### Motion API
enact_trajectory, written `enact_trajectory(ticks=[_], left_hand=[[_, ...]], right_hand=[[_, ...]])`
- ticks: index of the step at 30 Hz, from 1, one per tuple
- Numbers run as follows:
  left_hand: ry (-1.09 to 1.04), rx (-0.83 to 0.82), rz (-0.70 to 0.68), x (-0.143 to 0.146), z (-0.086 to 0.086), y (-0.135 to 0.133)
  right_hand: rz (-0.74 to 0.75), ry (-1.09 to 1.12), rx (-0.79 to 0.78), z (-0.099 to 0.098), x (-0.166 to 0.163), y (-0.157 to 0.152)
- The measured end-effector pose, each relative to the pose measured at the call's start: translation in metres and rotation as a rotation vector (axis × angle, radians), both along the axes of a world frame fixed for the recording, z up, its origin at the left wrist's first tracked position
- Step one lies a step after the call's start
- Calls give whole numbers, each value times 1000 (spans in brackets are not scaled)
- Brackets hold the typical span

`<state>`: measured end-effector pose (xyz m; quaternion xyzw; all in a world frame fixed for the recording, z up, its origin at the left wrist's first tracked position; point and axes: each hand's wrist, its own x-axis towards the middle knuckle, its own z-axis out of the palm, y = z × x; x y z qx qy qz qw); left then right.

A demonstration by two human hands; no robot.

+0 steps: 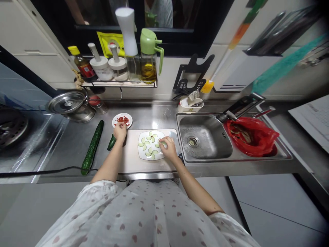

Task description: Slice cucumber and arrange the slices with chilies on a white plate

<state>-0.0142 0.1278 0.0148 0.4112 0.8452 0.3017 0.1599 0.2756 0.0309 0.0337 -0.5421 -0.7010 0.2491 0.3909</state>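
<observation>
My left hand (120, 131) reaches over a small white plate (114, 122) of finely chopped red bits (122, 119) that look like pepper. Its fingertips are pinched together at the near side of the pile; whatever is between them is too small to make out. On a squarish white plate (142, 154), thin cucumber slices (151, 153) lie in curved, pinwheel-like groups, one with a red dot at its centre. At this plate's right edge, my right hand (168, 148) has thumb and fingers closed around a cucumber slice. A light cutting board (131, 161) carries the squarish plate.
A whole cucumber (93, 147) and a cut cucumber piece (111, 142) lie to the left. A knife (181, 158) rests at the board's right edge, partly hidden. Beyond are the sink (205, 137) and a red bag (252, 137). A lidded pot (70, 104) stands back left.
</observation>
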Motion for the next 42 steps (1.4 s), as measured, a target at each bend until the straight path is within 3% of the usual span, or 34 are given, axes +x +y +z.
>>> enact_trajectory(ticks=[8, 14, 20, 24, 30, 37, 42], left_hand=[[140, -114, 11, -45, 2, 6], [331, -197, -132, -66, 3, 13], [498, -268, -322, -64, 5, 22], [493, -388, -309, -60, 4, 26], [486, -427, -317, -59, 3, 30], [488, -318, -267, -59, -2, 28], [317, -232, -174, -67, -8, 26]], right_hand=[[25, 10, -17, -2, -3, -25], [19, 11, -41, -6, 1, -39], [4, -6, -38, -5, 4, -40], [-6, -6, -40, -3, 5, -37], [-5, -10, -43, -2, 6, -36], [-11, -16, -46, -2, 8, -37], [-10, -28, -45, -2, 9, -35]])
